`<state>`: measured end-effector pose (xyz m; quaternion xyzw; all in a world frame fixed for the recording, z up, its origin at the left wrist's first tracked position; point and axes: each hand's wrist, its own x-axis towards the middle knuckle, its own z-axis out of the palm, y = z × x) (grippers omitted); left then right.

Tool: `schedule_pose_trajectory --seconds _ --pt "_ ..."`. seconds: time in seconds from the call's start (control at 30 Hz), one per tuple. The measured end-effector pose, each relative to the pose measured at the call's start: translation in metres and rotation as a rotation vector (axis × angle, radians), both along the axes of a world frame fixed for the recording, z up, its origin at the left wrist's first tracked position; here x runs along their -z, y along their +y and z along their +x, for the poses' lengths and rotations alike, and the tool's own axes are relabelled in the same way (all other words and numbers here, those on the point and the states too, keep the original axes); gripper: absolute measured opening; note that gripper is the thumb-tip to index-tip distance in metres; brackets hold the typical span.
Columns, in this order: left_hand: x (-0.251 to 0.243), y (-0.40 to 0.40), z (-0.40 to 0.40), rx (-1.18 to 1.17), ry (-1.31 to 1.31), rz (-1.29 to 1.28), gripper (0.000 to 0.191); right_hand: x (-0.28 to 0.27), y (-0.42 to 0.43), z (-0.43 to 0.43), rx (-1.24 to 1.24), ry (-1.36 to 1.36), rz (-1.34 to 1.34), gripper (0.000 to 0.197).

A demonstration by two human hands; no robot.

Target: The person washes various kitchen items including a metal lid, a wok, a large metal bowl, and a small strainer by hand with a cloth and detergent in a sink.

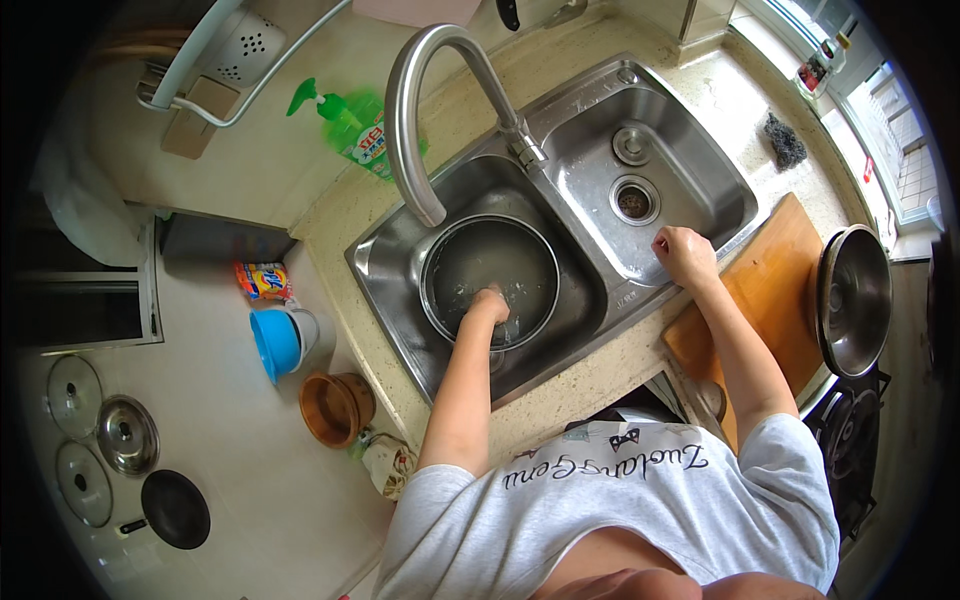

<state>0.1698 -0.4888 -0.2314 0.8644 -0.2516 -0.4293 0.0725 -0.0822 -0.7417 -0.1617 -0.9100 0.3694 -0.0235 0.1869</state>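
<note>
My left hand (489, 306) reaches into a round metal pot (556, 281) of cloudy water in the left sink basin (581, 300). Its fingers are partly under the water, so what they hold is hidden. Small pale bits float around it. My right hand (686, 256) is curled into a loose fist at the near right side of the right sink basin (577, 195); nothing shows in it. A drain strainer (634, 199) and a round metal drain plug (632, 145) lie in that basin. The steel faucet (409, 112) arches over the left basin, its spout above the pot's far rim.
A wooden cutting board (772, 300) lies right of the sink, with stacked metal pans (859, 300) beyond it. A dark scouring pad (785, 142) sits near the window. A green pump bottle (360, 131) stands behind the sink. Left below are a blue basin (271, 345) and brown pot (330, 411).
</note>
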Motion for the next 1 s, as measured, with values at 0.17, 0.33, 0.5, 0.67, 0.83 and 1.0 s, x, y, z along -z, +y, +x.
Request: schedule_pose_trajectory --seconds 0.17,0.33,0.5,0.67,0.83,1.0 --pt "-0.044 0.0 0.006 -0.381 0.862 -0.366 0.025 0.008 -0.003 -0.007 0.036 -0.03 0.001 0.013" --pt "-0.129 -0.049 -0.018 -0.462 0.956 -0.912 0.017 0.003 -0.004 -0.004 0.03 -0.081 0.018 0.014" --pt "-0.137 -0.145 -0.044 -0.509 0.861 -1.269 0.017 -0.006 -0.005 -0.002 0.04 -0.069 0.042 0.015" --pt "-0.064 -0.221 -0.045 -0.028 -0.365 -1.009 0.043 -0.005 -0.006 0.0 0.051 -0.048 0.076 0.016" --pt "-0.015 -0.255 -0.029 0.47 -0.579 -0.111 0.045 -0.013 -0.007 0.002 0.061 0.028 0.154 0.014" --pt "0.037 -0.259 -0.035 0.673 -0.357 0.182 0.039 -0.013 -0.008 0.007 0.036 0.03 0.16 0.014"
